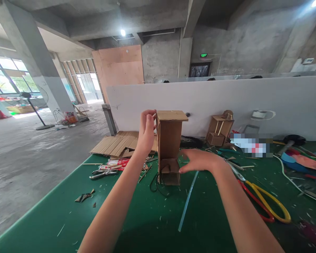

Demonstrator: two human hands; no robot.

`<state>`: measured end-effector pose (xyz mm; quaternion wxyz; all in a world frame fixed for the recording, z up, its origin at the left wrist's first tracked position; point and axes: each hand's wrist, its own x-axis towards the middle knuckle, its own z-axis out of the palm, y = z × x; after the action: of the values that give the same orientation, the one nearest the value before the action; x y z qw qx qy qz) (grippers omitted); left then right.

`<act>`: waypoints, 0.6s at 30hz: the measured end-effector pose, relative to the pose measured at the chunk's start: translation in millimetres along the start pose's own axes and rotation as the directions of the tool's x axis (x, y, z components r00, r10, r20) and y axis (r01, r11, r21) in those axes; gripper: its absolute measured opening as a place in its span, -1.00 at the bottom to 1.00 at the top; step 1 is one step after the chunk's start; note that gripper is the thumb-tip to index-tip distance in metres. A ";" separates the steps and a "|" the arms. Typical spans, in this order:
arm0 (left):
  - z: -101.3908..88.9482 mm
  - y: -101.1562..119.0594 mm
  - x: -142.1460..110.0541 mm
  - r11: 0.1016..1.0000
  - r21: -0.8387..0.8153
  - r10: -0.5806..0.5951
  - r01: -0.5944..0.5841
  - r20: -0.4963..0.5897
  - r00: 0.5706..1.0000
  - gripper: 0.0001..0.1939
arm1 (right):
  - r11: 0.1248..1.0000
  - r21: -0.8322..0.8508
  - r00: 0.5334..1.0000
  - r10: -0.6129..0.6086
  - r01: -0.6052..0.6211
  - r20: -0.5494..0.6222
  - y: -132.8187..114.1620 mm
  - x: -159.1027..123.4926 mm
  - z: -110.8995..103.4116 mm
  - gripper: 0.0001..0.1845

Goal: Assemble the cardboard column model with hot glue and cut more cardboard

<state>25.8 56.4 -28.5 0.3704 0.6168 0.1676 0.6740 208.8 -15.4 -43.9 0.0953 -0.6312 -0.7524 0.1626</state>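
Mid-worktop, box is stood upright, well in from the left edge. Its upper left edge is touched by the left hand, lower right edge flanked by the half-curled right hand; grip can't be told for either. Front room is crossed by strip, right side crowded by shears.

Left arm and right arm reach forward, bare. The left hand stands upright, higher; the right hand points inward, its thumb spread from its fingers.
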 end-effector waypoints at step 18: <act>-96.1 -12.8 22.2 0.339 0.940 -0.215 0.048 0.028 0.976 -0.66 | 0.990 -0.110 0.965 0.056 -0.086 -0.257 -31.5 -66.3 -24.2 -0.42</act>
<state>-61.5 102.8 -39.1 0.0175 0.7495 0.5429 0.3785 200.5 -82.1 -5.8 0.1464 -0.6780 -0.7193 0.0382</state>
